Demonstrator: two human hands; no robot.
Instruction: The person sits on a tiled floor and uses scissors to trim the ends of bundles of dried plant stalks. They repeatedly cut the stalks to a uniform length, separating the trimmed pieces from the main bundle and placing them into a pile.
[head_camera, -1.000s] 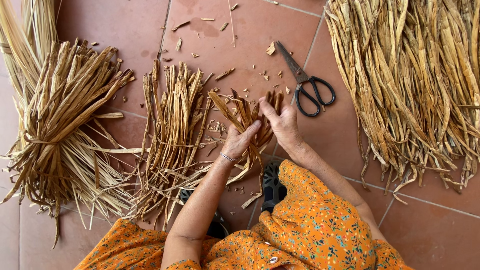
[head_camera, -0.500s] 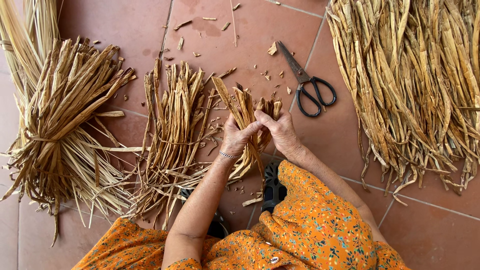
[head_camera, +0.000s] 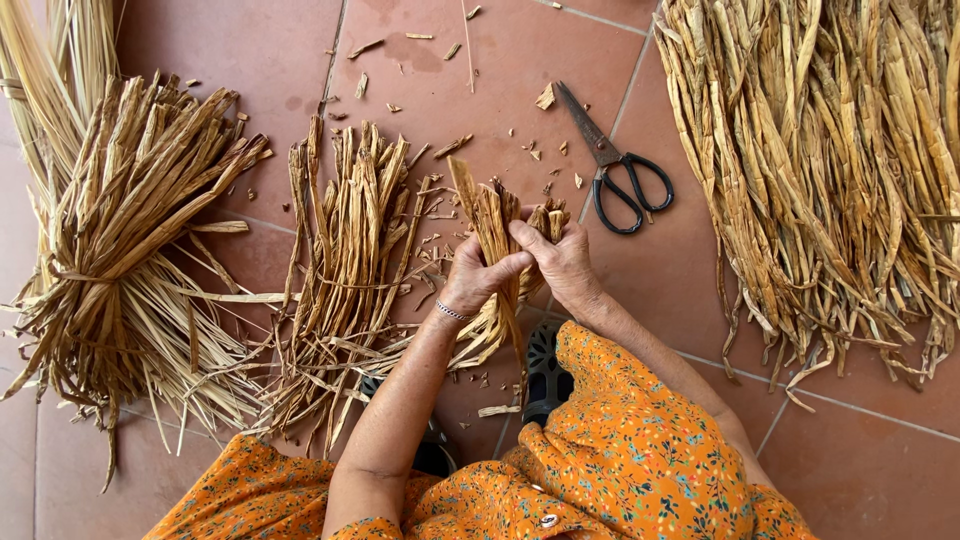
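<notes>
Left hand (head_camera: 478, 275) and right hand (head_camera: 562, 262) both closed around small bundle of dried straw strips (head_camera: 493, 235) at frame centre above floor; long axis upright, cut ends toward 12 o'clock. Scissors (head_camera: 612, 165) at 2 o'clock.

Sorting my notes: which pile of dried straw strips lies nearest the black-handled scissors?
The large pile of dried straw strips at far right; the black-handled scissors lie just beside it.

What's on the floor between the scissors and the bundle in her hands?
In the head view, only bare tile with a few small dry scraps lies between the scissors and the held bundle.
</notes>
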